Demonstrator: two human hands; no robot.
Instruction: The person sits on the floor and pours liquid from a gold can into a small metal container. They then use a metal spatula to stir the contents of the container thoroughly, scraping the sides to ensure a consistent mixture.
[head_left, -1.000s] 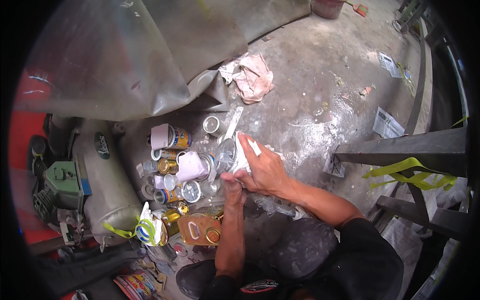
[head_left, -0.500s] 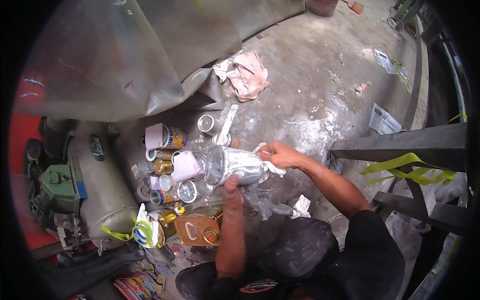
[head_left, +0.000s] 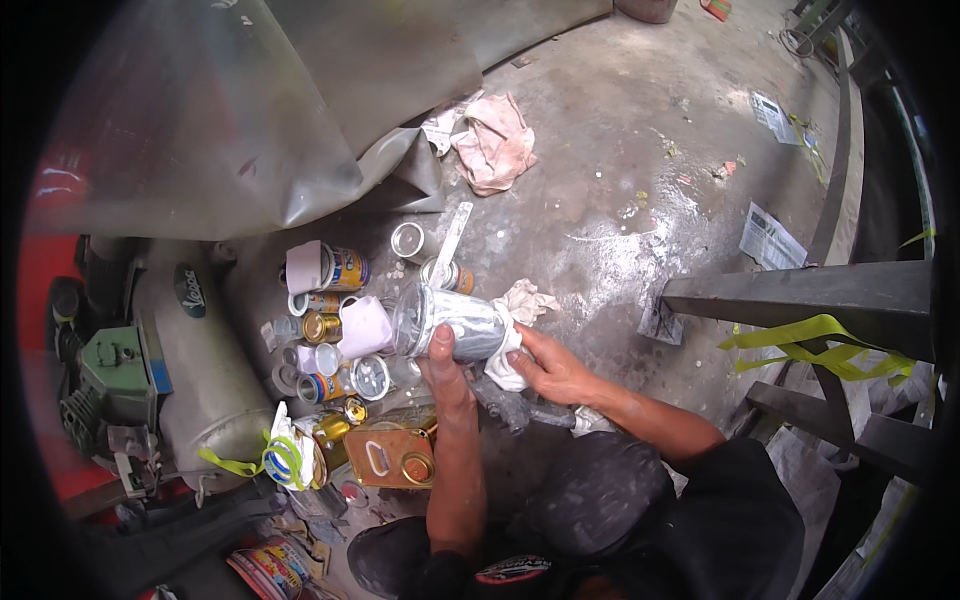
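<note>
A clear plastic cup (head_left: 472,331), streaked grey and white, is tipped on its side above the floor. Its wide mouth faces left. My left hand (head_left: 443,368) grips it from below, thumb up along the near side. At the narrower right end, my right hand (head_left: 550,370) presses a white cloth (head_left: 506,374) against the cup, fingers closed on the cloth. Below the cup lies a grey, paint-smeared tool (head_left: 508,408), partly hidden; it resembles a spray gun. A pale crumpled rag (head_left: 526,301) rests just beyond the cup.
Several paint cans (head_left: 348,269) and small jars crowd the floor at left, near a rectangular tin (head_left: 388,456). A flat stick (head_left: 455,238) leans on a can. Further left is a compressor tank (head_left: 205,370). A pink cloth (head_left: 495,145) lies ahead; a metal beam (head_left: 790,297) stands right.
The cup has shifted slightly left in my left hand. My right hand has moved down and nearer, carrying the white cloth round the cup's right end. The pale rag behind shows more fully.
</note>
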